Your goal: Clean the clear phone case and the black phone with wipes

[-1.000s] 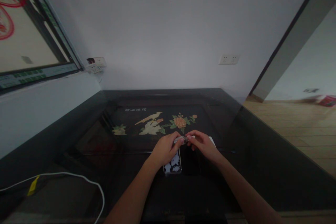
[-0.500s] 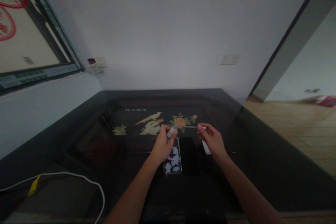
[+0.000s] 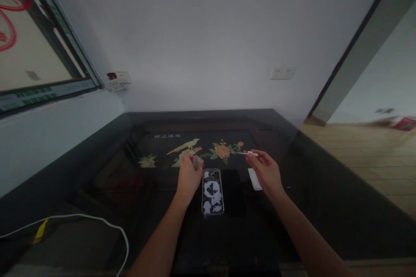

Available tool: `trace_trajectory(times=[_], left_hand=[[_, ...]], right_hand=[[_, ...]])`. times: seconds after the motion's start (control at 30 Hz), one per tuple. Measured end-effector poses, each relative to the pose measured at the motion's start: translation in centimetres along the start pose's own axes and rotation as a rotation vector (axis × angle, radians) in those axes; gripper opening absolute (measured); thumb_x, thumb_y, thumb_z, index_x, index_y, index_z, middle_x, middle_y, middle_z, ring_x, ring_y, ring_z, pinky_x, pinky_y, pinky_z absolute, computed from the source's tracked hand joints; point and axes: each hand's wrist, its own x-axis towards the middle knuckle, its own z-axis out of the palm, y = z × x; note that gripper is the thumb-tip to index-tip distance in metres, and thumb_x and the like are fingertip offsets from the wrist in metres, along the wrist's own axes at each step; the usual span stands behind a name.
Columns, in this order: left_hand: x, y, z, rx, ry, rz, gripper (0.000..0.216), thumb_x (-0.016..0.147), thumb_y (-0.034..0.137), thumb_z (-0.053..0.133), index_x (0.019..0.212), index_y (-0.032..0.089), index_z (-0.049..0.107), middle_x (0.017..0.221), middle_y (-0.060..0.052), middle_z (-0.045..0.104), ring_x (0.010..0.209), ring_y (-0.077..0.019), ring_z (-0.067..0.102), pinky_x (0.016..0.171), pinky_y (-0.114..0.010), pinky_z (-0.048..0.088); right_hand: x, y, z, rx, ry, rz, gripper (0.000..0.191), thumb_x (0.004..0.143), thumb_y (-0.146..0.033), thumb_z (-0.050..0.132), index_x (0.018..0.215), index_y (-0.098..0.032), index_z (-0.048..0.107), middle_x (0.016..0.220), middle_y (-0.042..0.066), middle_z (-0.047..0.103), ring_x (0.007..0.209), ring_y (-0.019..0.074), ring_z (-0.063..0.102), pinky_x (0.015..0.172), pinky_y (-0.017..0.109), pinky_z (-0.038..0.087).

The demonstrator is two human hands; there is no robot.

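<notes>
My left hand [image 3: 188,176] is closed round a small clear bottle [image 3: 196,162], held just left of a phone case [image 3: 212,192] with a blue-and-white pattern that lies flat on the dark table [image 3: 292,207]. My right hand [image 3: 264,171] pinches a thin stick with a white end [image 3: 249,153], raised a little above the table. A black phone [image 3: 233,193] lies right beside the case. A small white packet [image 3: 254,179] lies under my right hand, partly hidden by it.
The glass-topped table has a bird-and-flower inlay [image 3: 195,152] at its far side. A white cable [image 3: 97,220] with a yellow tag curls at the near left. Wall sockets [image 3: 282,72] sit behind; a wooden floor [image 3: 364,156] opens to the right.
My hands started together over the case and have drawn apart. The left hand carried the bottle to the left; the right hand pulled the stick out to the right and up.
</notes>
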Motion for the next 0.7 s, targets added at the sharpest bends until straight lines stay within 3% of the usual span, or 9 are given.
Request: trace_trajectory(times=[0.23, 0.5, 0.6, 0.7], left_hand=[[0.1, -0.8, 0.1, 0.077, 0.02, -0.007, 0.026, 0.082, 0.019, 0.068, 0.088, 0.022, 0.043, 0.088, -0.001, 0.053, 0.087, -0.0204, 0.06, 0.081, -0.038, 0.052], [0.4, -1.7, 0.3, 0.049, 0.003, -0.071, 0.026, 0.083, 0.025, 0.068, 0.092, 0.021, 0.044, 0.087, -0.001, 0.055, 0.083, -0.0205, 0.062, 0.078, -0.038, 0.052], [0.3, -1.3, 0.3, 0.046, -0.006, -0.068, 0.027, 0.083, 0.024, 0.069, 0.095, 0.021, 0.045, 0.091, -0.003, 0.057, 0.087, -0.0219, 0.062, 0.082, -0.04, 0.052], [0.3, -0.2, -0.1, 0.062, 0.038, -0.053, 0.042, 0.077, 0.031, 0.078, 0.104, 0.02, 0.048, 0.099, -0.007, 0.059, 0.098, -0.0259, 0.062, 0.09, -0.044, 0.05]], right_hand=[[0.1, 0.1, 0.0, -0.002, 0.02, -0.06, 0.048, 0.072, -0.041, 0.089, 0.11, -0.022, 0.066, 0.11, 0.01, 0.077, 0.11, 0.0297, 0.072, 0.101, 0.048, 0.056], [0.1, -0.3, 0.0, -0.115, 0.015, -0.102, 0.042, 0.072, -0.043, 0.088, 0.104, -0.021, 0.072, 0.112, 0.011, 0.078, 0.109, 0.0304, 0.072, 0.104, 0.051, 0.054], [0.0, -0.8, 0.1, -0.136, 0.021, -0.1, 0.043, 0.074, -0.046, 0.086, 0.106, -0.021, 0.072, 0.112, 0.012, 0.078, 0.109, 0.0308, 0.072, 0.103, 0.05, 0.055], [0.0, -1.2, 0.1, -0.198, 0.021, -0.108, 0.045, 0.077, -0.053, 0.081, 0.107, -0.021, 0.072, 0.111, 0.012, 0.078, 0.107, 0.0311, 0.072, 0.097, 0.049, 0.057]])
